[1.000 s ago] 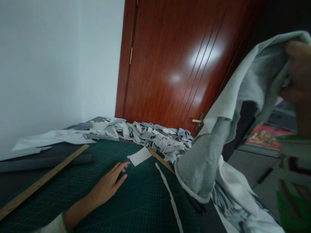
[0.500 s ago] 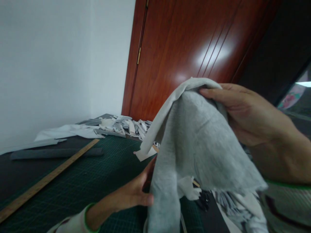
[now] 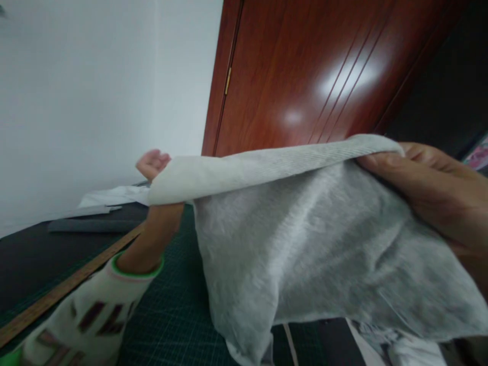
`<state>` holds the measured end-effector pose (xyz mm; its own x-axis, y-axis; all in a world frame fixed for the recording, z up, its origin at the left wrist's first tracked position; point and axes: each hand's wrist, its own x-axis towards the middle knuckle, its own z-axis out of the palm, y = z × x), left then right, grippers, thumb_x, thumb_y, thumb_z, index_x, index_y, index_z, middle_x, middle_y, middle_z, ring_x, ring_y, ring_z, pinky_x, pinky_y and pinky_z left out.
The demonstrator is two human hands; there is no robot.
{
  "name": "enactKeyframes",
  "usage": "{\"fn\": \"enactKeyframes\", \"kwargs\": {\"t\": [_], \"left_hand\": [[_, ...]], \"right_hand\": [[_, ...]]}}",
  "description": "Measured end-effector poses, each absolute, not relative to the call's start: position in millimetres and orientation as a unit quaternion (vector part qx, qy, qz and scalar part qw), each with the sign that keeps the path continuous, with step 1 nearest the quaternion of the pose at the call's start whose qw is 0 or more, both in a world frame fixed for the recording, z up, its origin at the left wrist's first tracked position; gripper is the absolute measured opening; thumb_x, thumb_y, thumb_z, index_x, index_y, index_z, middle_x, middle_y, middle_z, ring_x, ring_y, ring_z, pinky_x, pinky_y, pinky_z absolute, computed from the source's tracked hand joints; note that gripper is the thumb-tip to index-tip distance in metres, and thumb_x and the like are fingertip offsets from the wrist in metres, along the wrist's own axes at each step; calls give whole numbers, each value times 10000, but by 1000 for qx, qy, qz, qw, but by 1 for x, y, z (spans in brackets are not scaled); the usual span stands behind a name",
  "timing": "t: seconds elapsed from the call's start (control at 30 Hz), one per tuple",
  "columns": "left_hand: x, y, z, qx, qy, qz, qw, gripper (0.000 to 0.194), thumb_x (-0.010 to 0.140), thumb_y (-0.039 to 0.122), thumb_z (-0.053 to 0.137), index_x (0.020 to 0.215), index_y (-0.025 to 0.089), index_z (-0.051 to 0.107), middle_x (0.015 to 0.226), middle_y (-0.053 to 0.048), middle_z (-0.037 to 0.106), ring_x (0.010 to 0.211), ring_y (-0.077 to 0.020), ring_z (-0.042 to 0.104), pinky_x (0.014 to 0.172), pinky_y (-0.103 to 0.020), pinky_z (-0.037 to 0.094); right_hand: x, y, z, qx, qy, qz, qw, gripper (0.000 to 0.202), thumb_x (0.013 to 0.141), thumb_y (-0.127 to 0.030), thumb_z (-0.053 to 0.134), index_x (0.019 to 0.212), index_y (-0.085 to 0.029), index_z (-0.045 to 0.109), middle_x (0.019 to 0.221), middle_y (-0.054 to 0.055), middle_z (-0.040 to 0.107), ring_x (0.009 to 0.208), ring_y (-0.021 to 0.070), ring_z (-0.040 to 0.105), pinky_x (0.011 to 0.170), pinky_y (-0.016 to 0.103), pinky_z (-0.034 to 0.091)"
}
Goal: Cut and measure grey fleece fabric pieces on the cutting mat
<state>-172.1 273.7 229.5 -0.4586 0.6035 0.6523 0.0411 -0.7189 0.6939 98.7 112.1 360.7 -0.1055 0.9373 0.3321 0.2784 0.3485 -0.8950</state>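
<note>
A soft grey fabric piece (image 3: 305, 234) with a paler, ribbed band (image 3: 247, 170) along its top edge spreads across the middle of the view. At the right, my right hand (image 3: 427, 178) is closed on the band's end, thumb in front. My left hand (image 3: 153, 163) is behind the band's left end, its curled fingers showing above the edge. The band covers the palm, so I cannot see what those fingers grip. From the band the grey cloth hangs down in loose folds.
A green cutting mat (image 3: 171, 295) lies on the dark table with a long wooden ruler (image 3: 72, 282). Behind are a dark grey strip (image 3: 84, 225) and white cloth (image 3: 114, 195). More cloth (image 3: 412, 351) is at lower right. A reddish wooden door (image 3: 290, 76) stands behind.
The bunched, hanging fabric is now spread sideways with its band nearly level. My left hand has risen and moved left behind the band; my right hand has shifted right, still holding the fabric.
</note>
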Motion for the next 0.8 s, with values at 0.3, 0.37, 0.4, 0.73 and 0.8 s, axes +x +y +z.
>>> {"fn": "enactKeyframes", "kwargs": {"t": [0.3,0.37,0.4,0.73,0.8], "left_hand": [[-174,221,271,545,189,756,311,205,827,325,699,915,152,633,896,-7,684,918,-187,648,970,-391,506],[-176,217,280,550,195,774,245,303,778,266,768,1009,127,630,962,-1,690,987,-192,642,1029,-438,464],[-179,216,288,563,199,774,209,363,758,261,795,1040,104,627,976,-9,692,1015,-207,641,1047,-474,442],[-193,221,374,604,249,748,119,192,841,142,602,969,13,664,815,47,698,1141,-293,624,1014,-531,422],[-191,215,379,598,244,758,92,186,805,160,627,940,43,676,778,65,658,1127,-284,629,1001,-502,443]], "right_hand": [[120,104,380,-502,-733,67,454,244,779,-451,693,832,-216,731,599,-32,643,464,90,593,433,179,416],[143,112,380,-538,-735,-51,410,199,795,-372,701,768,-176,725,598,-30,634,483,59,551,457,161,361],[156,117,380,-554,-730,-99,389,155,802,-320,705,767,-170,726,596,-34,631,493,54,538,469,164,347],[176,104,401,-598,-566,-244,513,345,845,-525,588,907,-210,713,724,-6,619,569,68,448,521,304,247],[186,99,410,-574,-578,-216,538,333,823,-577,589,947,-292,708,810,2,652,654,109,515,522,329,232]]}}
